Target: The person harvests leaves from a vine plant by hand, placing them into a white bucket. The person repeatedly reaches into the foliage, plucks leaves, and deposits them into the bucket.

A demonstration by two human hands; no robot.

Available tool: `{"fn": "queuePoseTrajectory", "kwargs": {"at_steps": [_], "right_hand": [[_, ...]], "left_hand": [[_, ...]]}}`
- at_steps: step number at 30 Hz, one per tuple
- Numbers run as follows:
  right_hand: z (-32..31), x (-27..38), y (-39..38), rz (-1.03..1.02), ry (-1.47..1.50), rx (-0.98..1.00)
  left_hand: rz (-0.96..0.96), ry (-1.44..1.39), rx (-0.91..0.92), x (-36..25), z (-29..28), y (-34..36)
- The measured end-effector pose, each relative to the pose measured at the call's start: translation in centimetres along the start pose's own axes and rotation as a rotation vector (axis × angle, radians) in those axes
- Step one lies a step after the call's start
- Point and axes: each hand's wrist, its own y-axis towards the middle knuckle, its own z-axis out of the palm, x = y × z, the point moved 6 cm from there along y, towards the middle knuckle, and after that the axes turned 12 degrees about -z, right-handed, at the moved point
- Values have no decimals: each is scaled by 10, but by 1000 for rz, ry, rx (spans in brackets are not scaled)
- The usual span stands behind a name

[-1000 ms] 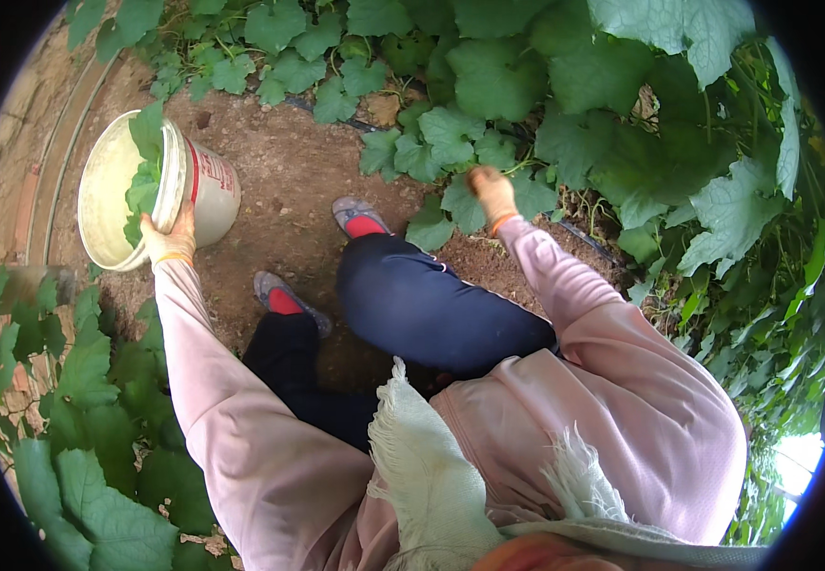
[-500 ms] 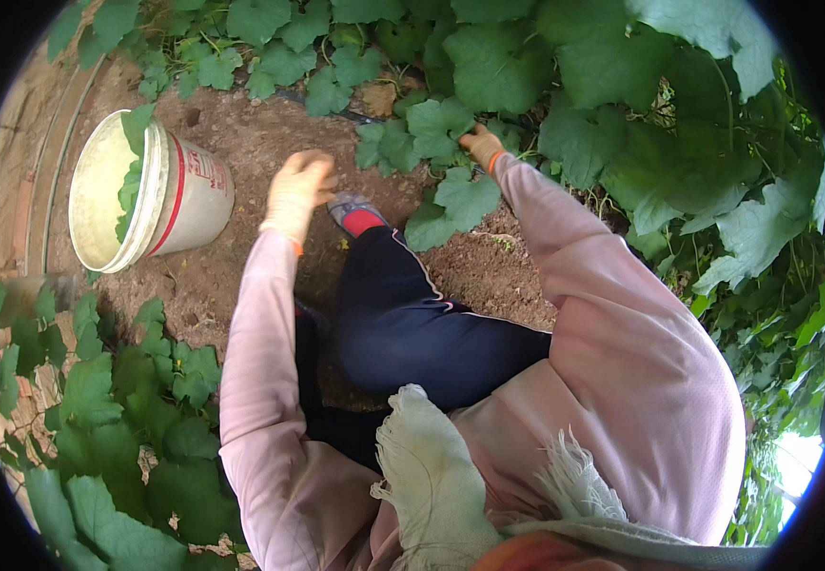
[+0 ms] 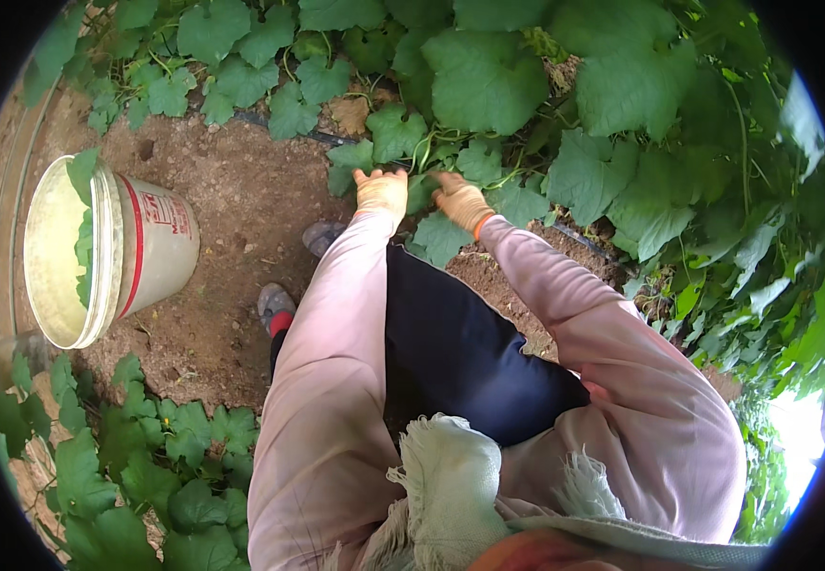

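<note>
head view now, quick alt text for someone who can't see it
A person's left hand and right hand are close together among broad green leaves. At the picture's left, a pale bucket with a red band sits on brown soil, leafy greenery at its mouth.

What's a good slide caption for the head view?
Left hand and right hand reach among green leaves, with a white bucket on brown soil nearby.

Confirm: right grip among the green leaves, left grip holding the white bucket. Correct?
Not quite: the left grip isn't holding the white bucket. The head view shows it away from the bucket, in at the green leaves as well. The right grip is among the leaves, as you said.
</note>
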Motion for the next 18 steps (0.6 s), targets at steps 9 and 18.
{"fn": "queuePoseTrajectory", "kwargs": {"at_steps": [9, 18], "right_hand": [[-16, -84, 35, 596, 1429, -572], [-46, -23, -33, 221, 1341, -318]], "left_hand": [[412, -53, 28, -25, 8, -54], [2, -1218, 159, 24, -46, 15]]}}
